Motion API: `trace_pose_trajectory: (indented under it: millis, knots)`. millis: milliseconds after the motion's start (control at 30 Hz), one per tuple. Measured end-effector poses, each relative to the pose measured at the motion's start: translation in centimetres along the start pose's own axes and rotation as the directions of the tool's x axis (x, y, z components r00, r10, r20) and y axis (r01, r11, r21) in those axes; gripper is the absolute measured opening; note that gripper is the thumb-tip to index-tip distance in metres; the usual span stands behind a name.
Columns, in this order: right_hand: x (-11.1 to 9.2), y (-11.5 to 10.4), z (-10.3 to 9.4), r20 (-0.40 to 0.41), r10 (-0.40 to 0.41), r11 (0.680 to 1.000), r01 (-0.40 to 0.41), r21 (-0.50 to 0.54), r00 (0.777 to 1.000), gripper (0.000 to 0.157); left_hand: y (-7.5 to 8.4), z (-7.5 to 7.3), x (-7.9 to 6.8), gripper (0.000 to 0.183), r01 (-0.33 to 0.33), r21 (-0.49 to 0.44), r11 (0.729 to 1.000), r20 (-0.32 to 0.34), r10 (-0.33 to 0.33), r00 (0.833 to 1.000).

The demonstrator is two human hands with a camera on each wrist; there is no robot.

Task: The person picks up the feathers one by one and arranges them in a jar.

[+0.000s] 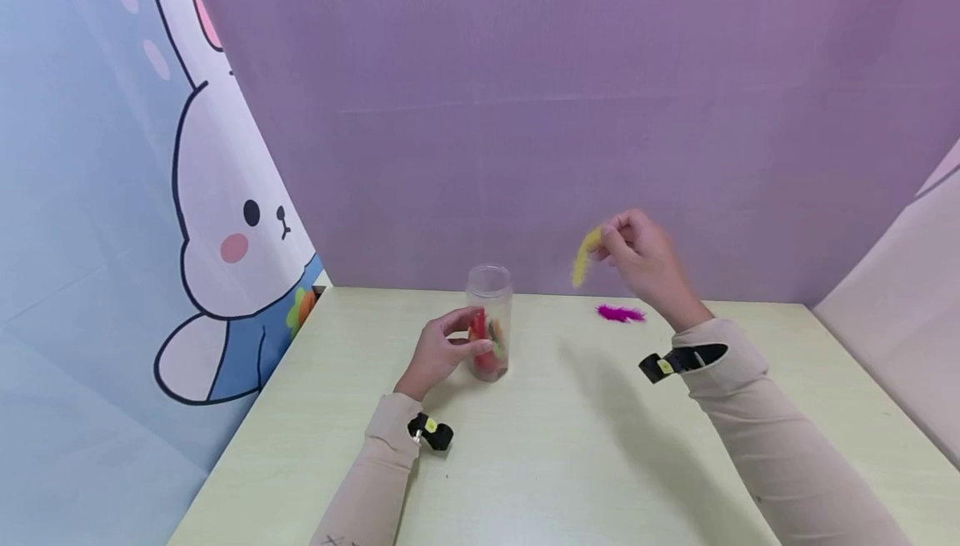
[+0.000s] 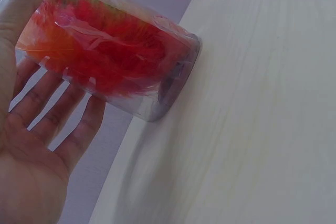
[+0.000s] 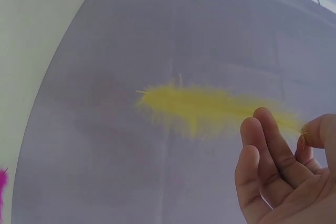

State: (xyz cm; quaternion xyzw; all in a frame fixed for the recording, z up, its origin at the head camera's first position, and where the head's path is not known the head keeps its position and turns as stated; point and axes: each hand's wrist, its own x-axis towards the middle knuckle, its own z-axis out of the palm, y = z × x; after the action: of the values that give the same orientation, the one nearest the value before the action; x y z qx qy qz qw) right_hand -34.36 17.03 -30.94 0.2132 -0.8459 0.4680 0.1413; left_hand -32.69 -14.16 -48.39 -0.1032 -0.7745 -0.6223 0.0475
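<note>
My left hand (image 1: 446,352) grips a clear plastic jar (image 1: 490,283) that stands upright and uncapped near the table's back edge, thumb on one side and fingers on the other. Red, orange and green feathers (image 2: 110,40) fill its lower part in the left wrist view. Raised above the table to the right of the jar, my right hand (image 1: 643,261) pinches one end of a fluffy yellow feather (image 3: 199,106) between thumb and index finger. The feather's free end hangs down toward the jar side. A magenta feather (image 1: 621,313) lies on the table below the right hand.
The pale wooden table (image 1: 525,463) meets a purple cloth backdrop (image 1: 525,112) just behind the jar. A blue curtain with a cartoon rabbit (image 1: 225,196) hangs at the left, and a whitish panel (image 1: 900,304) borders the right side.
</note>
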Motion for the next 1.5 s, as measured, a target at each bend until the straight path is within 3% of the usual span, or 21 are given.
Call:
trace_pose_trajectory:
  millis: [200,333,567,1233,1500]
  knots:
    - [0.4,-1.0,1.1,0.01,-0.053,0.996,0.052,0.072,0.999,0.026,1.9,-0.1,-1.0,0.06,-0.019,-0.011,1.0,-0.016,0.019,1.0]
    - [0.7,-1.7,1.9,0.018,-0.085,0.989,0.082,0.122,0.996,0.025,1.6,-0.1,-0.8,0.059,-0.019,0.003,1.0,-0.026,0.019,0.999]
    - [1.1,-2.8,2.9,0.034,-0.147,0.973,0.138,0.184,0.989,0.023,-0.7,-0.3,0.1,0.061,0.002,-0.002,1.0,-0.014,-0.002,1.0]
    - [1.3,-5.3,5.8,0.087,-0.227,0.936,0.192,0.295,0.97,0.014,-1.0,-0.1,0.0,0.06,-0.036,-0.012,0.999,-0.004,0.036,0.999]
    - [1.4,-5.0,6.4,0.146,-0.208,0.953,0.167,0.253,0.967,0.016,-0.9,0.0,-0.1,0.066,-0.041,-0.007,0.999,0.003,0.041,0.999]
